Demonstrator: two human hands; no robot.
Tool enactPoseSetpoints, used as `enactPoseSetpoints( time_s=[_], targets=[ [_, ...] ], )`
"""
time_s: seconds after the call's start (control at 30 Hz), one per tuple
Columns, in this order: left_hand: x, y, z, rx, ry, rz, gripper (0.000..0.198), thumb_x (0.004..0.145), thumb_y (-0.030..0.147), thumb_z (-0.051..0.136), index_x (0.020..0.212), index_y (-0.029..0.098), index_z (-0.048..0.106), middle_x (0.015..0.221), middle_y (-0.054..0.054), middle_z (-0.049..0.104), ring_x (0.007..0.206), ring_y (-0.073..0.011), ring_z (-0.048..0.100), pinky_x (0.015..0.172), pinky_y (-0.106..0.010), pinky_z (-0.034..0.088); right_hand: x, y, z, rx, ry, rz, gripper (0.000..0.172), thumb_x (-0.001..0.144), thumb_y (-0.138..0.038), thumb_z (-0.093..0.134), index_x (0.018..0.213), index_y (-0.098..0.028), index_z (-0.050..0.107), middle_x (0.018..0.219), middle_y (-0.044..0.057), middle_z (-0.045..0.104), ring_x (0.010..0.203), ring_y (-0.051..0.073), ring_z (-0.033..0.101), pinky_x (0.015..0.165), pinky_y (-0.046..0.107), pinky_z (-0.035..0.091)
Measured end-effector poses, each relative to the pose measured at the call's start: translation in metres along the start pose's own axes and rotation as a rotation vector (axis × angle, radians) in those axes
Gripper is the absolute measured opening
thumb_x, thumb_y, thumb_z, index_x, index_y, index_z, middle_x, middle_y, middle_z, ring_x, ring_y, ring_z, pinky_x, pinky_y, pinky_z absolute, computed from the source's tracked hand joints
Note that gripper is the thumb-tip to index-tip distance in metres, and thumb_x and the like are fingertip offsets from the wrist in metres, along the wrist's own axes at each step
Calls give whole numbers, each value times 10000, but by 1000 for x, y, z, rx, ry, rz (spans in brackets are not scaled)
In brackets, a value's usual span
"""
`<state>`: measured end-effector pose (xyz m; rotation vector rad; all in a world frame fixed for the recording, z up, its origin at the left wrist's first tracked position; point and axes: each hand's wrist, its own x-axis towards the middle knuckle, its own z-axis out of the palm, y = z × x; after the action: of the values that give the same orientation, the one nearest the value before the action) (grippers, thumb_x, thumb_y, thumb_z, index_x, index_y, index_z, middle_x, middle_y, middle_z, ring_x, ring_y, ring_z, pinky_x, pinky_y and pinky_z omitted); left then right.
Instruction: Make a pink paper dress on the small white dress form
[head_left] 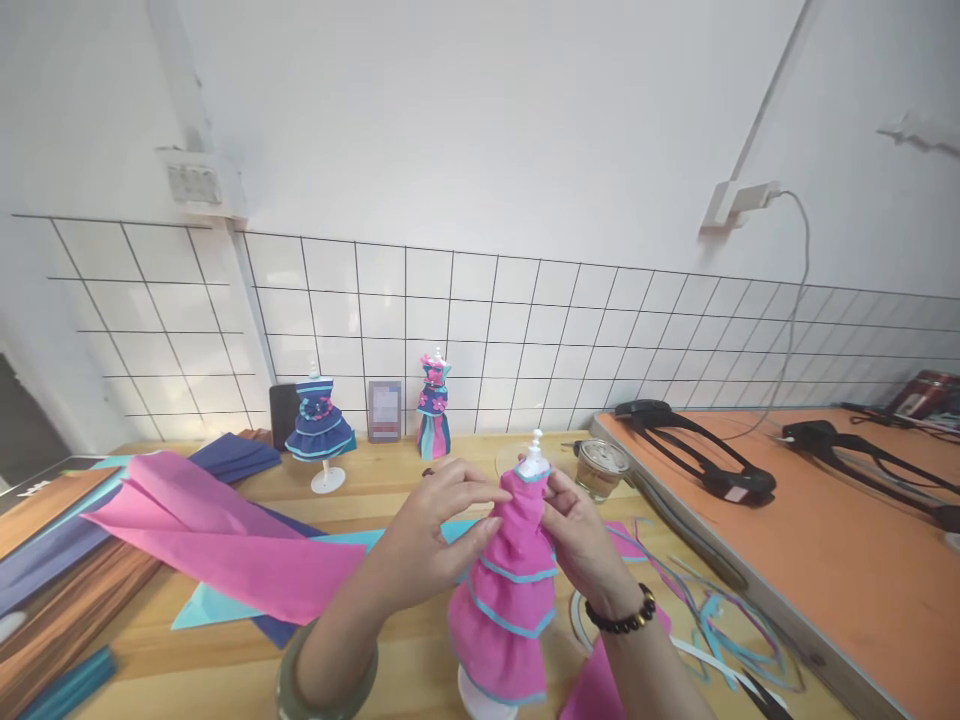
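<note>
A small white mannequin stands on a round white base in front of me. It wears a tiered pink doll dress with light blue trim along its edges. My left hand is at the left side of the bodice, thumb and fingers apart, fingertips at or very near the fabric. On the other side, my right hand grips the upper dress between thumb and fingers. Part of its fingers is hidden behind the bodice.
Two other dressed mannequins, one in a navy dress and one in a multicoloured dress, stand at the back. Pink fabric lies left. A glass jar, blue strips and scissors are right, beside an orange surface.
</note>
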<state>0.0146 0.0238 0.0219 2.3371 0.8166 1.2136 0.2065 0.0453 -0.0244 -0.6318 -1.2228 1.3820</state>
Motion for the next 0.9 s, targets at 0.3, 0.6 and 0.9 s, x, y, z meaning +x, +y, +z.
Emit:
enactPoseSetpoints(
  time_s=[0.3, 0.6, 0.9],
  targets=[
    [-1, 0, 1, 78, -127, 14, 125, 822, 196, 589, 902, 248, 671, 928, -47, 569, 942, -194, 506, 848, -349, 418, 3, 1, -3, -5, -56, 57, 449, 688, -338, 764, 1093, -240, 596, 975, 45, 702, 832, 173, 657, 744, 299, 505],
    [2, -11, 4, 20, 18, 111, 96, 823, 219, 608, 827, 239, 702, 820, -44, 668, 813, -176, 572, 739, -330, 441, 4, 7, 2, 6, -70, -4, 418, 701, -349, 748, 1077, -246, 598, 1035, 45, 684, 931, 184, 637, 809, 314, 498],
    [5, -5, 5, -27, 17, 122, 84, 796, 168, 616, 764, 223, 669, 742, -22, 727, 704, -170, 624, 768, -368, 452, 2, 5, 7, 23, -65, 6, 405, 730, -353, 717, 1094, -234, 585, 1032, 54, 685, 943, 197, 642, 837, 343, 497]
  ],
)
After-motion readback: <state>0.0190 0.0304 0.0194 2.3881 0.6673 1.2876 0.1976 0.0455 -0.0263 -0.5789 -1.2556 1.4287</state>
